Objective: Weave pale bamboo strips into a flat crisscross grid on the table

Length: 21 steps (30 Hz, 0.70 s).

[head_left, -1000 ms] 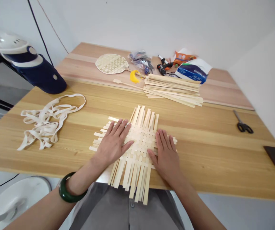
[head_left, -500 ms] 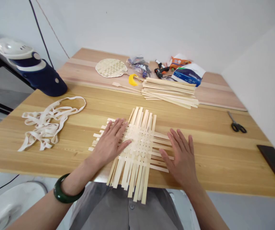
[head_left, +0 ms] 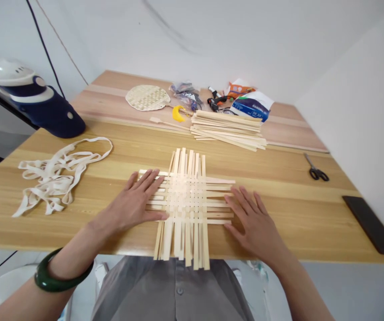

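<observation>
A woven mat of pale bamboo strips (head_left: 187,200) lies on the wooden table before me, its loose strip ends sticking out on all sides. The lower ends reach over the table's front edge. My left hand (head_left: 138,198) rests with fingers apart on the mat's left strip ends, its thumb at the lower left of the woven part. On the other side my right hand (head_left: 252,216) is spread, fingertips at the tips of the right-hand strips. Neither hand grips anything. A green bangle (head_left: 63,272) circles my left wrist.
White cloth tape (head_left: 61,174) lies in a heap at left beside a dark blue container (head_left: 49,107). Behind the mat are a stack of strips (head_left: 227,127), a woven fan (head_left: 147,97) and a glue gun (head_left: 216,102). Scissors (head_left: 317,171) and a dark slab (head_left: 372,223) are at right.
The mat has turned from a slant to nearly square with the table edge and sits slightly farther back from me. My left hand has shifted from the woven part toward its left ends.
</observation>
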{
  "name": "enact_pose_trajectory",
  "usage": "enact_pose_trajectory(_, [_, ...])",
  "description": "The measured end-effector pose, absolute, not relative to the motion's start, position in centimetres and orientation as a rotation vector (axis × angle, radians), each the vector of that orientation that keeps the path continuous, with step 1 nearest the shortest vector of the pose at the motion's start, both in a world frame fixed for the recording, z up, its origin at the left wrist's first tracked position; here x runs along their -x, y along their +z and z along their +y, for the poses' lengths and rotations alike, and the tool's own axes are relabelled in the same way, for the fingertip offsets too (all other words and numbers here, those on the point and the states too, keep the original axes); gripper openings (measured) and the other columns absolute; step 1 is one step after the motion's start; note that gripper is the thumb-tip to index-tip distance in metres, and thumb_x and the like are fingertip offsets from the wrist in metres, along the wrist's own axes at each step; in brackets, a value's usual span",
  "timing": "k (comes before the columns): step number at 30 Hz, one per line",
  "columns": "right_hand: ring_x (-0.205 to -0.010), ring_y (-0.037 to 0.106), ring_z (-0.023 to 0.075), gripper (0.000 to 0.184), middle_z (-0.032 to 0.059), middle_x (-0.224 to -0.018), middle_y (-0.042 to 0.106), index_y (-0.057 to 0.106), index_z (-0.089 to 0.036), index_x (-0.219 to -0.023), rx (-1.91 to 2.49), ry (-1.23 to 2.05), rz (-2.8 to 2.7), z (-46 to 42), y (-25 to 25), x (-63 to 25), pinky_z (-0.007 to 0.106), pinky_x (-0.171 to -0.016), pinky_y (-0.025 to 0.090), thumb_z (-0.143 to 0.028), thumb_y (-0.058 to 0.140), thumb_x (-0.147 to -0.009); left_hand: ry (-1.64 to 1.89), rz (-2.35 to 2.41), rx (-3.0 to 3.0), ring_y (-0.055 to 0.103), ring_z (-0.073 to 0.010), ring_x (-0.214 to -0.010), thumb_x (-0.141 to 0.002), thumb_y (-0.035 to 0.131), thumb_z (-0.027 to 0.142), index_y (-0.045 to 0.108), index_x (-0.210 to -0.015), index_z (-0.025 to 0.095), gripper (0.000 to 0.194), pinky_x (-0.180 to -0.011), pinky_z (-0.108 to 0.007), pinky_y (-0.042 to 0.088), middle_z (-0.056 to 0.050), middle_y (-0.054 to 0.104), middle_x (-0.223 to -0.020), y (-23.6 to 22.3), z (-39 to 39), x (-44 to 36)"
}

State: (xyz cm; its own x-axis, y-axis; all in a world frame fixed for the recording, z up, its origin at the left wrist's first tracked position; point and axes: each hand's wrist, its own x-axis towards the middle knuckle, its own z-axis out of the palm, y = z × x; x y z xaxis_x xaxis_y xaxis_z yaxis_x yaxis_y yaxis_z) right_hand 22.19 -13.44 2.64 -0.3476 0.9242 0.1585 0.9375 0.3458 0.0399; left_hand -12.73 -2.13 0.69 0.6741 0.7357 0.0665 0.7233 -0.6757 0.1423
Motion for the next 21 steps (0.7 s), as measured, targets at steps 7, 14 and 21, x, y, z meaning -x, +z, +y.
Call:
enact_pose_trajectory(7, [-0.144, 0.033, 0.0289, 0.052, 0.0155, -0.153, 0.041, 0.045, -0.013, -0.143, 1.782, -0.292, -2.331, -7.3, 0.6, -23.0, 0.054, -0.117, 0.028, -0.036, 0.043, -0.097, 0.177, 1.434, -2.766, 0.036, -0.0336, -0.143, -0.083, 0.044, 0.079, 0.038, -0.15, 0.017, 0.092, -0.117, -0.056, 0.024, -0.018, 0.039, -0.154, 1.5, -4.7, 12.6])
enact_pose_trajectory(14, [-0.128, 0.052, 0.029, 0.048, 0.0171, -0.136, 0.058, 0.053, -0.014, -0.135, 1.803, -0.238, -1.997, -4.0, 1.8, -21.6, 0.051, -0.108, 0.041, -0.04, 0.038, -0.098, 0.405, 1.583, -2.743, 0.056, -0.0317, -0.124, -0.089, 0.047, 0.068, 0.048, -0.142, 0.015, 0.075, -0.103, -0.046, 0.046, -0.016, 0.058, -0.138, 1.7, -6.8, 12.0])
enact_pose_trajectory(21, [-0.135, 0.044, 0.0384, 0.083, 0.0129, -0.148, 0.049, 0.039, -0.021, -0.148, 1.819, -0.142, -2.245, -11.4, 1.2, -17.2, 0.06, -0.11, 0.034, -0.064, 0.06, -0.08, 0.47, 1.6, -2.701, 0.056, -0.0298, -0.124, -0.094, 0.049, 0.051, 0.05, -0.139, 0.017, 0.057, -0.101, -0.043, 0.051, -0.011, 0.059, -0.137, 1.2, -7.7, 11.5])
